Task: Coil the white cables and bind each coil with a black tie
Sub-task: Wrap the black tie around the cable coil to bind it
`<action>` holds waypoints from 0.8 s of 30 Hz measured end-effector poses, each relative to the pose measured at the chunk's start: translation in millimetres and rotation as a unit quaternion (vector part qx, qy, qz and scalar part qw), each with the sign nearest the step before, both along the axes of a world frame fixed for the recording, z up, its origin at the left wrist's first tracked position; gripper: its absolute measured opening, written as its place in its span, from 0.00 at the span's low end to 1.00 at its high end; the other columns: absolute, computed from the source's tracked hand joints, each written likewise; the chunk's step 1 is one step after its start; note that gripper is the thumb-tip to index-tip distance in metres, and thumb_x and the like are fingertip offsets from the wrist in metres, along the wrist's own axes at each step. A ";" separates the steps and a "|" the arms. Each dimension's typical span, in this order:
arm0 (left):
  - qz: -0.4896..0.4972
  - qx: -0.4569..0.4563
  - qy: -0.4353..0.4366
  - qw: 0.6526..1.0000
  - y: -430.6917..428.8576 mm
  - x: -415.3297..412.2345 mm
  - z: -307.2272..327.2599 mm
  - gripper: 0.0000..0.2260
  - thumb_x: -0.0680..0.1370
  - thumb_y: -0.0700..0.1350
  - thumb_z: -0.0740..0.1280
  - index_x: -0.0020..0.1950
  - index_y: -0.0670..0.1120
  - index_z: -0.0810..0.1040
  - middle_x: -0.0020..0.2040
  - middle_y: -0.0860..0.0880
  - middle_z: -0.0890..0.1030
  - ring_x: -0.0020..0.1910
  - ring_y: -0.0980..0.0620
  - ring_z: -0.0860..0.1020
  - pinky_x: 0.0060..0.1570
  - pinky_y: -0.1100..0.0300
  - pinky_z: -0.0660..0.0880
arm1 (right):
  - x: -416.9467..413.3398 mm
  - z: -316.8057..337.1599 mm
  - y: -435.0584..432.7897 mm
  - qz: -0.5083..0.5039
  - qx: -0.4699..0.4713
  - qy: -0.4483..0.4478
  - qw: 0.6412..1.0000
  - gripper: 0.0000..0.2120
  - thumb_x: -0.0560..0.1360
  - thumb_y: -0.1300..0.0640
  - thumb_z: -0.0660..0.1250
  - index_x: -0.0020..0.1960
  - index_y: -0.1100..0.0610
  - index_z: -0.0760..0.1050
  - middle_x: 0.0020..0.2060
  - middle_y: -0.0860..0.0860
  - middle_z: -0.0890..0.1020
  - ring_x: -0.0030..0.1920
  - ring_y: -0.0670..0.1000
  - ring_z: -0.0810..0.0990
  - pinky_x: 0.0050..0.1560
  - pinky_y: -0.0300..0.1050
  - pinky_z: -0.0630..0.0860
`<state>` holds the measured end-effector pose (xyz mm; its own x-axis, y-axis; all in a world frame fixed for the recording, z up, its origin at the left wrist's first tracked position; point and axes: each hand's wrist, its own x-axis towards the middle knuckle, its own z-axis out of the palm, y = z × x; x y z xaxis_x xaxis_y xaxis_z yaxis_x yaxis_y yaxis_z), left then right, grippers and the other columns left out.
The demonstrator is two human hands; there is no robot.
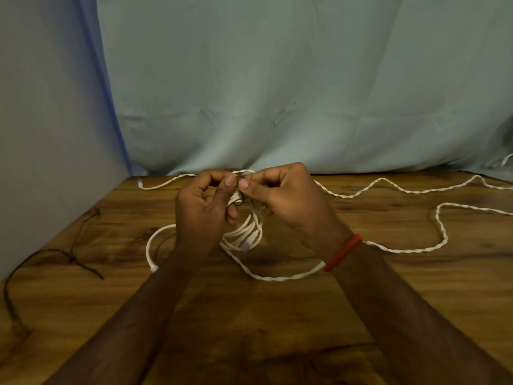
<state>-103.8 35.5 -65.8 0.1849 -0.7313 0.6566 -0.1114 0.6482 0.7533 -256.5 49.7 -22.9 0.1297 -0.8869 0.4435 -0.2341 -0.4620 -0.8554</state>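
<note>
A: Scene is rated dim; warm, soft light, source not shown. Backdrop cloth is lit evenly, with a grey-green cast.

B: Confirmed. Only diffuse shadows are cast, seen most clearly under the white coil. A weak sheen is noted on the table at far right; no hard glare.

A: Wide-angle bowing is seen at the edges: the far table edge is curved, the left wall is slanted.

B: Fine detail is smeared throughout. The black tie pinched by left hand and right hand is barely resolved. Dark cords at left are nearly lost against the wood grain.
</note>
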 end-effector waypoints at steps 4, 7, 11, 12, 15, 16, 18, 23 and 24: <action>0.004 -0.024 -0.009 1.000 0.4 0.1 1.2 0.05 0.82 0.42 0.66 0.47 0.47 0.79 0.34 0.44 0.80 0.25 0.51 0.75 0.26 0.61 0.73 | 2.0 -1.0 1.2 0.026 0.010 -0.068 0.997 0.11 0.78 0.56 0.71 0.46 0.66 0.85 0.32 0.62 0.81 0.28 0.48 0.74 0.29 0.38 0.71; 0.002 -0.028 -0.017 0.999 0.3 0.1 0.1 0.05 0.82 0.43 0.66 0.47 0.49 0.78 0.32 0.43 0.79 0.25 0.52 0.75 0.27 0.61 0.73 | 2.9 0.9 1.6 0.017 0.016 -0.101 0.995 0.10 0.78 0.58 0.71 0.45 0.65 0.84 0.33 0.64 0.81 0.27 0.45 0.75 0.28 0.36 0.72; 0.010 -0.036 -0.032 0.999 0.1 -0.3 0.2 0.05 0.82 0.43 0.66 0.47 0.49 0.77 0.34 0.48 0.78 0.25 0.53 0.75 0.27 0.61 0.73 | 0.3 3.0 1.0 0.025 0.024 -0.056 0.998 0.01 0.75 0.61 0.74 0.44 0.57 0.85 0.32 0.51 0.84 0.28 0.41 0.79 0.30 0.33 0.73; 0.013 -0.039 -0.036 0.999 -0.6 0.0 0.0 0.06 0.83 0.43 0.66 0.46 0.49 0.77 0.36 0.46 0.79 0.25 0.53 0.75 0.27 0.60 0.73 | -0.4 3.0 0.8 0.032 0.030 -0.051 0.998 0.01 0.74 0.62 0.75 0.45 0.58 0.85 0.32 0.50 0.84 0.29 0.40 0.79 0.30 0.32 0.73; 0.026 -0.058 -0.050 0.997 -2.6 1.3 0.4 0.07 0.83 0.44 0.65 0.45 0.51 0.77 0.40 0.40 0.78 0.25 0.53 0.74 0.27 0.60 0.72 | -1.1 4.1 0.9 0.037 0.028 -0.043 0.998 0.03 0.74 0.63 0.75 0.47 0.61 0.84 0.34 0.53 0.85 0.30 0.41 0.80 0.31 0.31 0.73; 0.030 -0.064 -0.053 0.996 -2.9 1.4 0.3 0.07 0.83 0.45 0.65 0.45 0.52 0.77 0.40 0.40 0.77 0.25 0.53 0.74 0.27 0.60 0.71 | -0.9 3.9 0.9 0.034 0.026 -0.039 0.998 0.04 0.73 0.62 0.75 0.47 0.62 0.84 0.35 0.55 0.86 0.31 0.42 0.81 0.31 0.32 0.73; 0.040 -0.070 -0.060 0.995 -3.8 1.4 -0.7 0.07 0.82 0.46 0.65 0.44 0.52 0.76 0.39 0.40 0.76 0.25 0.52 0.74 0.27 0.59 0.71 | -0.5 2.3 0.3 0.032 0.021 -0.040 0.998 0.04 0.73 0.62 0.76 0.47 0.61 0.85 0.36 0.54 0.86 0.33 0.43 0.82 0.34 0.34 0.75; 0.084 -0.094 -0.084 0.989 -8.7 5.9 -4.6 0.07 0.82 0.51 0.65 0.45 0.55 0.75 0.40 0.43 0.78 0.34 0.42 0.76 0.32 0.43 0.74 | 0.3 -2.1 0.1 0.044 -0.004 -0.040 0.998 0.04 0.72 0.61 0.76 0.47 0.60 0.85 0.38 0.53 0.87 0.37 0.46 0.84 0.41 0.41 0.81; 0.090 -0.102 -0.087 0.987 -8.8 6.0 -4.6 0.07 0.82 0.52 0.65 0.45 0.55 0.75 0.40 0.44 0.78 0.35 0.41 0.76 0.34 0.40 0.74 | -0.1 -2.5 0.0 0.045 -0.009 -0.043 0.998 0.05 0.72 0.61 0.77 0.47 0.60 0.85 0.38 0.54 0.87 0.37 0.47 0.84 0.40 0.40 0.81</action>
<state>-97.8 26.7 -70.4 0.1711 -0.5464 0.8199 -0.3555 0.7419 0.5685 -256.7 49.7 -25.4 0.1689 -0.8651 0.4724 -0.1178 -0.4935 -0.8617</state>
